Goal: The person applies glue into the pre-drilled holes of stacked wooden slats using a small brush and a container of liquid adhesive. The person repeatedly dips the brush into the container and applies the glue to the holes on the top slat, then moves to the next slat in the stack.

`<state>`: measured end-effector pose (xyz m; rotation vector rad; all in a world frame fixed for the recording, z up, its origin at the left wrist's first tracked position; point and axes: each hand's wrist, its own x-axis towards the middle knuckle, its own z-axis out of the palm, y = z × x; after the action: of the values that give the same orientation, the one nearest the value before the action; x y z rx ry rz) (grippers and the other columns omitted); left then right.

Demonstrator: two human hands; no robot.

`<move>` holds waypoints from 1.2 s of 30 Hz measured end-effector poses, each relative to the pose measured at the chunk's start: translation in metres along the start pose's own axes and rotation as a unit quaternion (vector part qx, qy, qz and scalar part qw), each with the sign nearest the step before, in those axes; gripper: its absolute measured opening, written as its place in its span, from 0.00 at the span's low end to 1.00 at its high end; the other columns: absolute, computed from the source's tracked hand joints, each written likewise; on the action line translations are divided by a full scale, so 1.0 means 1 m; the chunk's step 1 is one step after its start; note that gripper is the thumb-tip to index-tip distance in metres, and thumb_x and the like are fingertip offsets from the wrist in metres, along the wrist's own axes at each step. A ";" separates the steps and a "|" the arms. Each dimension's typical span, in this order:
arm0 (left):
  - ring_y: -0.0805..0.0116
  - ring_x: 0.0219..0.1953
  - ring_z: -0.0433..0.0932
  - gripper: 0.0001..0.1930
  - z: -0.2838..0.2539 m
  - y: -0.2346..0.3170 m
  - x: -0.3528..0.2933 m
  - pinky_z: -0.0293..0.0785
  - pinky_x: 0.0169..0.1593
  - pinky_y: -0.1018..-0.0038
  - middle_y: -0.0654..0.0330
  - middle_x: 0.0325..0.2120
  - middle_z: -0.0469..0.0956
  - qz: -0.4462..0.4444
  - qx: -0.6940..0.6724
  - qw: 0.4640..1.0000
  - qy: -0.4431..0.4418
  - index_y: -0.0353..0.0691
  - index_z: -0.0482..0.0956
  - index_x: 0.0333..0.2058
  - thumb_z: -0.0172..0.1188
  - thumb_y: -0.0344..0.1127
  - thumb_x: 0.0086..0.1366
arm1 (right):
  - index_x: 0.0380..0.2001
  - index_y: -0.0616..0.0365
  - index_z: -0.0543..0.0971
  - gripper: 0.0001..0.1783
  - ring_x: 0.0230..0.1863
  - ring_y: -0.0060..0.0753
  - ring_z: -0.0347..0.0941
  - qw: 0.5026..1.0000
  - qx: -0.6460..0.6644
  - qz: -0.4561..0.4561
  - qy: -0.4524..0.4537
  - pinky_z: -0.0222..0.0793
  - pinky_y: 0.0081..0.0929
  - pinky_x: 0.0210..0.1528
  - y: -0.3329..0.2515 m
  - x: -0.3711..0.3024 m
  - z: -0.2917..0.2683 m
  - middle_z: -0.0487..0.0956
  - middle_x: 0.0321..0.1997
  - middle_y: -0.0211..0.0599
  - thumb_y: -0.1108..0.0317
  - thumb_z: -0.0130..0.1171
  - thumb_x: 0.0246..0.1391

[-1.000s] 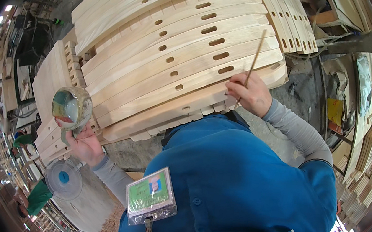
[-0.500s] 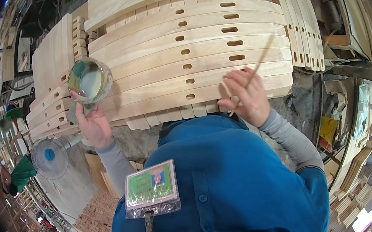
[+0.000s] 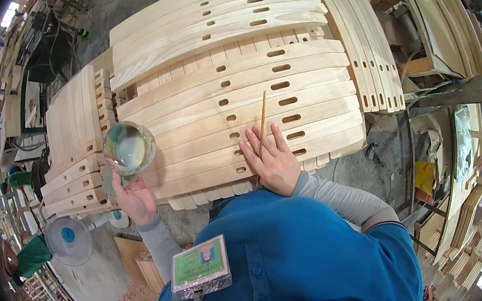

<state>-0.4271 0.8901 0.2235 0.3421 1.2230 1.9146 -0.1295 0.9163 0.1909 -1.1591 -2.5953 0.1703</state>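
My left hand (image 3: 135, 199) grips the handle of a smeared, see-through mug (image 3: 149, 151) with a whitish liquid inside. The mug is above the left part of a row of pale wooden slats (image 3: 186, 135), each with oval slots. Over the near edge of that row is my right hand (image 3: 275, 165), its fingers partly spread. A thin wooden stick (image 3: 263, 111) runs between those fingers and points away from me. Whether the fingertips touch the wood is hard to tell.
More slotted slats (image 3: 165, 35) lie at the far side, with further stacks at the left (image 3: 74, 122) and right (image 3: 362, 51). A standing fan (image 3: 68, 242) is at the lower left. A metal-framed rack (image 3: 448, 180) stands on the right.
My right hand has moved left and lower over the slats, and the stick has swung from slanting right to nearly straight ahead. The mug stays in my left hand. The whole view has shifted.
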 end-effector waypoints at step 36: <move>0.63 0.54 0.64 0.20 -0.069 0.011 0.024 0.63 0.54 0.62 0.59 0.56 0.59 -0.009 0.028 0.989 -0.146 0.39 0.62 0.53 0.44 0.38 0.62 | 0.51 0.62 0.64 0.35 0.60 0.48 0.55 0.989 0.036 0.076 0.122 0.47 0.48 0.60 -0.044 0.011 0.034 0.62 0.56 0.52 0.55 0.61 0.43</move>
<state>-0.4893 0.8623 0.1942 0.6161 1.0808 1.7442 -0.1778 0.8956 0.1707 -1.2668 -2.2726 0.1441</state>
